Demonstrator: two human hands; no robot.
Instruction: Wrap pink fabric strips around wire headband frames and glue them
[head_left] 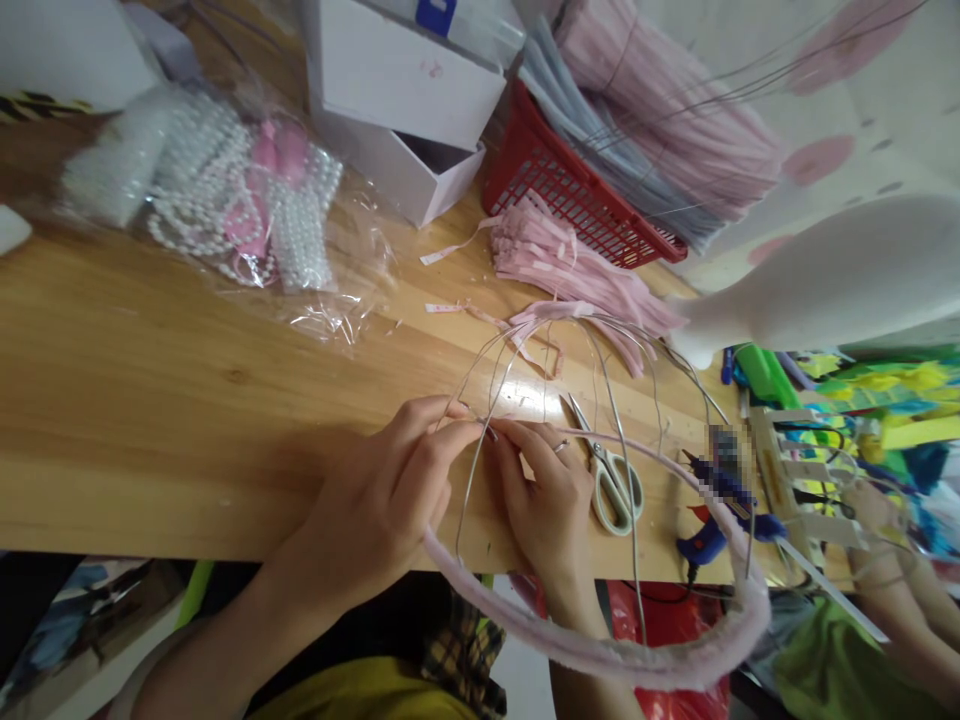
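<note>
A round wire frame [634, 500] hangs over the table's front edge, its lower ring wrapped in fuzzy pink trim [667, 665]. My left hand [409, 475] pinches the frame's thin ring at the near left. Close beside it, my right hand [544, 490] grips the same ring with closed fingers, a ring on one finger. The fingertips of both hands almost meet. Thin silver wires arch up from the ring to a pink-wrapped part at the top. Just right of my right hand lie scissors [611, 485] with pale handles, seen through the wires.
A blue glue gun [712, 530] stands at the right near a power strip [810, 470]. Pink fuzzy stems [570, 250] lie before a red basket [585, 190]. A plastic bag of beads [247, 200], white boxes [405, 80] and a white mannequin form [840, 270] surround the work. Another person's arms [900, 580] are far right.
</note>
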